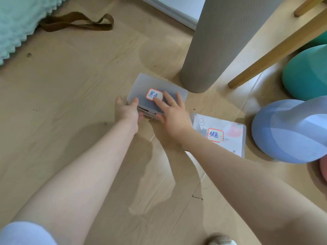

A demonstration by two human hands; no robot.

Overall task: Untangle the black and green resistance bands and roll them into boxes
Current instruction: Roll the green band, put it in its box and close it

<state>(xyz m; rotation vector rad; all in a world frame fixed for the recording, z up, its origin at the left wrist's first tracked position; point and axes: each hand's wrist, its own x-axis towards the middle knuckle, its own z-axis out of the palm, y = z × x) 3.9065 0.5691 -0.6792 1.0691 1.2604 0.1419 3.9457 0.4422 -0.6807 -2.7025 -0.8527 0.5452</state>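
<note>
A frosted plastic box (141,84) with a red-bordered label lies on the wooden floor at centre; something dark shows through its lid and at its near edge. My left hand (126,110) grips the box's left near corner. My right hand (171,110) lies flat on the lid with fingers spread, thumb at the near edge. A second frosted box (231,142) with a similar label lies to the right, lid shut, partly under my right forearm. An olive-brown band (77,23) lies loose on the floor at the top left.
A grey rolled mat (215,41) stands upright just behind the box. Wooden furniture legs (276,50) slant at the right. Blue (290,129) and teal (306,73) rounded cushions sit at the right edge. A mint textured mat (16,23) fills the top left corner.
</note>
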